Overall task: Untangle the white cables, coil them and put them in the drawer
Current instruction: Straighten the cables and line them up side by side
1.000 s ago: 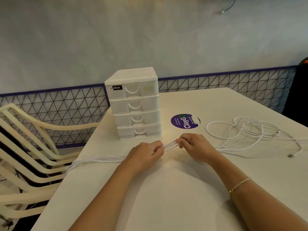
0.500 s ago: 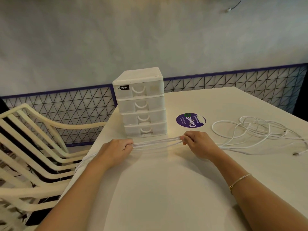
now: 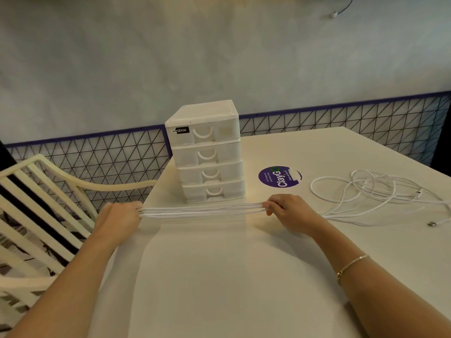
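Note:
A bundle of several white cable strands (image 3: 202,210) is stretched taut just above the table, in front of a white drawer unit (image 3: 207,152) whose drawers are all shut. My left hand (image 3: 119,215) grips the bundle's left end at the table's left edge. My right hand (image 3: 290,211) pinches the right end. From my right hand the cables run on to a loose tangle of white loops (image 3: 371,189) lying at the right, with a plug end (image 3: 432,224) near the right edge.
The white table (image 3: 231,276) carries a round purple sticker (image 3: 279,176) behind my right hand. A cream slatted chair (image 3: 41,198) stands close against the table's left side. A wall with a triangle-patterned band runs behind.
My left hand has slid left along the cables to the table's edge, so the stretch between my hands grew much longer. My right hand kept its place.

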